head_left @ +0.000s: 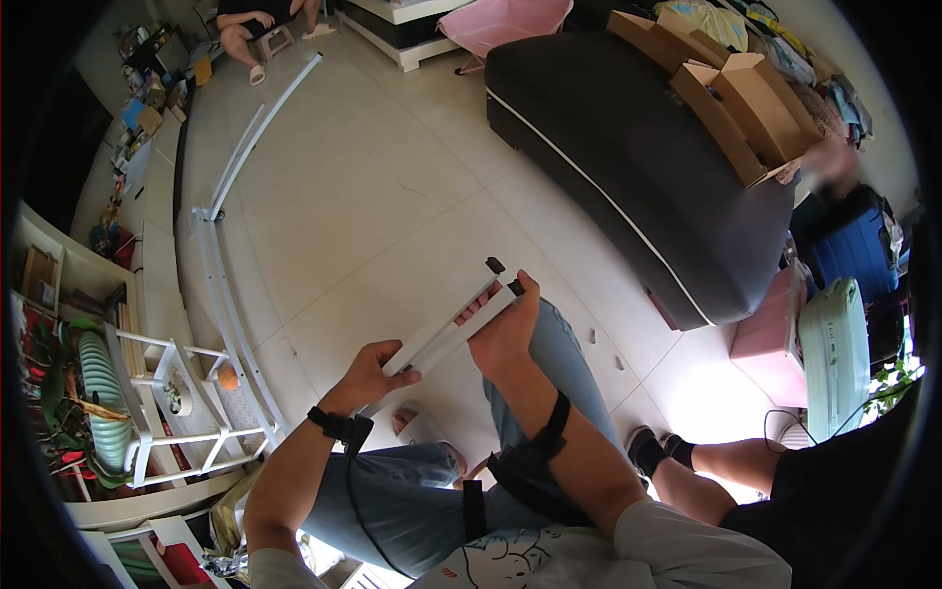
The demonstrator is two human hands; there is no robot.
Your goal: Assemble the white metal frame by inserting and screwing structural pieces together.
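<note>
Your forearms rise from the lower edge and meet over your lap. Your left hand sits lower, wrist bent. Your right hand is higher, above your knee. Between them you hold a pair of white metal bars, their long axis slanting from lower left to upper right, black end caps pointing up toward the dark sofa. Your left fingers curl shut around the lower end; your right hand is clamped around the upper part.
</note>
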